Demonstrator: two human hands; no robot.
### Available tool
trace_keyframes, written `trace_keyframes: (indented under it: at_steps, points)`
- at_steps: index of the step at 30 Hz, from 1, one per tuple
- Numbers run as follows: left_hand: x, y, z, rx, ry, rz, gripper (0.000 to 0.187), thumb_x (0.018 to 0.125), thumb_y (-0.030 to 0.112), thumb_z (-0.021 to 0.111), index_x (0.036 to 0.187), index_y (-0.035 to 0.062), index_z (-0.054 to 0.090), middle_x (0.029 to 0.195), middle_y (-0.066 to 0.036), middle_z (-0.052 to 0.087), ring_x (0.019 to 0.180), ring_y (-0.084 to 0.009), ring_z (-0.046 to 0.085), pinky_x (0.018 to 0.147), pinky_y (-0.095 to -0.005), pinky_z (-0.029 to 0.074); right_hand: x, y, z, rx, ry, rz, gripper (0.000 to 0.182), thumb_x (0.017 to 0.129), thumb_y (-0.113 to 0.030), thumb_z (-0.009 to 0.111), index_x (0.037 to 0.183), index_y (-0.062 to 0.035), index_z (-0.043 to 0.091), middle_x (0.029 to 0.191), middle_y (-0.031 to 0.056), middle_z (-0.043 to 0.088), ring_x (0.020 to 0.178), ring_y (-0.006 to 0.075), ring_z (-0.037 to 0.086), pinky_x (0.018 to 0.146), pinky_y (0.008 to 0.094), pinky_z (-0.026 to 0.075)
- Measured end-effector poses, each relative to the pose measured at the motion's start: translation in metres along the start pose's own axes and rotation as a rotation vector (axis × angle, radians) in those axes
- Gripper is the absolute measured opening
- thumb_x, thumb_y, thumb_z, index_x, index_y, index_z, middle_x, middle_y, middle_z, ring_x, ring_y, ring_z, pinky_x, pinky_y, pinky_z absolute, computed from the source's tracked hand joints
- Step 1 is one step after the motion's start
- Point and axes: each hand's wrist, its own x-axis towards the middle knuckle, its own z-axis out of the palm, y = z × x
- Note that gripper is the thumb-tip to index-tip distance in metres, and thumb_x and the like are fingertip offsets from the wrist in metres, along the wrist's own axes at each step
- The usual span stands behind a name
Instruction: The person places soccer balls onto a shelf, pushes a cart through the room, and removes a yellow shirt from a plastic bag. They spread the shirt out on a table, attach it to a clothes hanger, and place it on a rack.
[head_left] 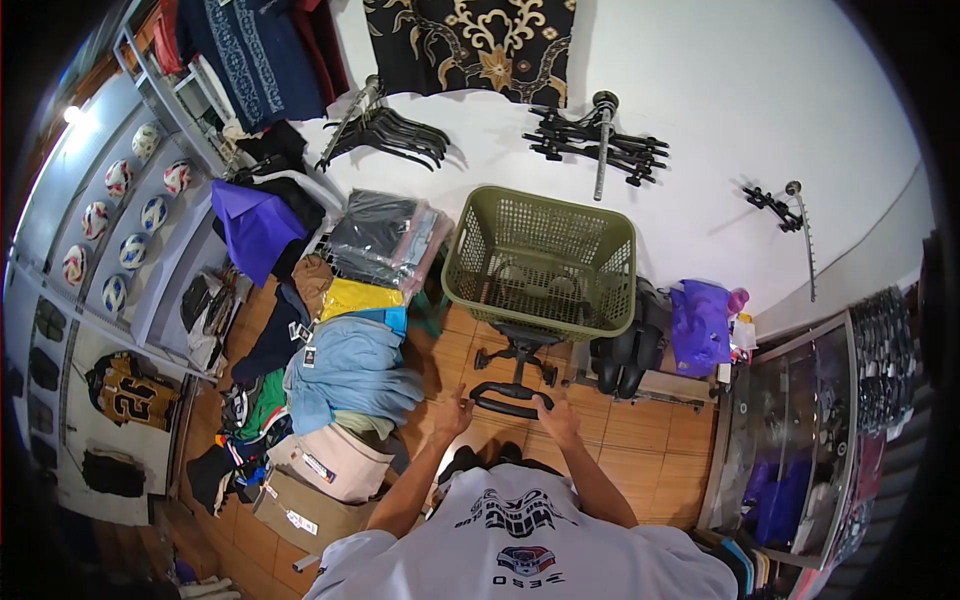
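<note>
left hand [452,418] part-curled by left end of black handle [512,410]; right hand [559,418] bent at its right end. cannot tell how tightly either grips. floor [625,440] brown tile, wall [720,120] white, clothes [350,360] heaped to the left. handle between the hands, long axis side to side; stem points ahead to green basket [540,318]. gold-black jersey [130,403]: digits 5, 2. clothing tags too small to read.
</note>
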Motion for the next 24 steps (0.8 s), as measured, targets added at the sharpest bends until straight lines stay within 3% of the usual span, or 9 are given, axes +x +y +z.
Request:
trace_keyframes:
  at_steps: [3,5,12,14,21,24]
  points:
    - [-0.001,-0.002,0.0,-0.065,-0.038,-0.046,0.055,0.089,0.024,0.063,0.139,0.0038,0.048,0.098,-0.017,0.072,0.089,-0.0353,0.069,0.077,-0.0445,0.054,0.003,-0.001,0.002,-0.022,-0.001,-0.013,0.078,0.086,-0.064,0.055,0.118,0.0061,0.059,0.102,0.0297,0.067,0.1,0.0446,0.065,0.087,0.0488,0.052]
    - [0.0,-0.007,0.004,-0.118,-0.087,-0.045,0.058,0.088,0.021,0.064,0.14,0.0042,0.046,0.1,-0.019,0.072,0.09,-0.0353,0.069,0.079,-0.0439,0.054,0.007,0.0,0.003,-0.019,-0.076,0.017,0.078,0.085,-0.063,0.056,0.131,0.0,0.052,0.107,0.0298,0.066,0.106,0.0462,0.062,0.092,0.0502,0.05]
    - [-0.001,-0.004,0.012,-0.312,-0.14,-0.09,0.062,0.084,0.012,0.068,0.142,0.0053,0.045,0.104,-0.022,0.07,0.097,-0.035,0.068,0.084,-0.0414,0.053,0.004,-0.006,-0.004,-0.027,-0.126,0.043,0.075,0.085,-0.061,0.058,0.13,-0.0017,0.054,0.115,0.0279,0.065,0.11,0.0445,0.061,0.093,0.0502,0.049]
    - [-0.003,-0.003,0.012,-0.306,-0.166,-0.099,0.063,0.084,0.012,0.067,0.142,0.0058,0.045,0.105,-0.022,0.07,0.098,-0.0341,0.068,0.085,-0.0401,0.053,0.006,0.002,0.006,-0.044,0.018,-0.023,0.07,0.086,-0.058,0.06,0.119,0.0038,0.06,0.106,0.0285,0.067,0.102,0.0447,0.064,0.089,0.0492,0.051]
    - [-0.004,-0.005,0.014,-0.301,-0.173,-0.122,0.066,0.084,0.012,0.068,0.144,0.0059,0.042,0.106,-0.022,0.07,0.1,-0.0335,0.068,0.087,-0.0385,0.053,0.008,0.0,0.005,-0.065,-0.098,0.04,0.072,0.086,-0.061,0.057,0.126,-0.0006,0.055,0.115,0.0292,0.064,0.11,0.0459,0.06,0.092,0.0517,0.048]
    - [-0.005,-0.009,0.014,-0.318,-0.178,-0.12,0.067,0.085,0.014,0.068,0.145,0.0051,0.041,0.11,-0.022,0.069,0.1,-0.0336,0.068,0.088,-0.0389,0.053,0.003,-0.005,0.01,-0.045,0.018,0.01,0.066,0.086,-0.054,0.061,0.124,0.0006,0.056,0.114,0.0295,0.063,0.108,0.046,0.06,0.092,0.0512,0.048]
